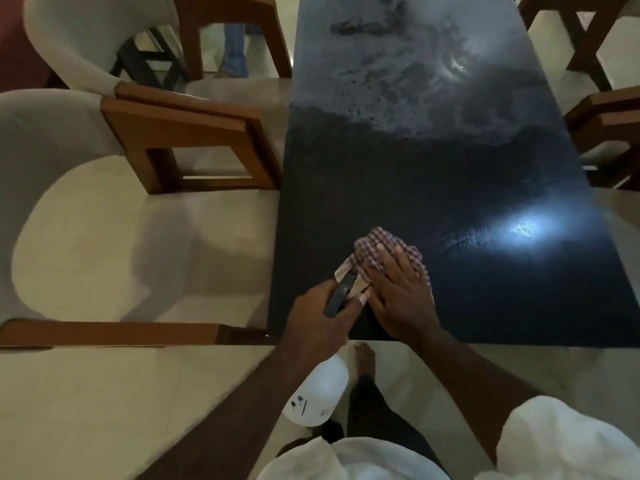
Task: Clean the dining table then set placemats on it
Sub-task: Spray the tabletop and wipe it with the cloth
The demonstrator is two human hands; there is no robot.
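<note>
A long black dining table (433, 174) runs away from me, its far half dull with grey smears and droplets. Near its front left corner lies a crumpled red-and-white checked cloth (377, 247). My right hand (398, 292) presses flat on that cloth, fingers spread. My left hand (318, 317) is closed around the dark trigger head of a white spray bottle (317, 396), whose body hangs below the table edge. No placemats are in view.
Beige upholstered chairs with brown wooden arms (194, 133) stand along the table's left side. More wooden chairs (606, 126) line the right side. A person's legs in jeans (235, 50) stand at the far left. My bare foot (365, 358) is on the pale tiled floor.
</note>
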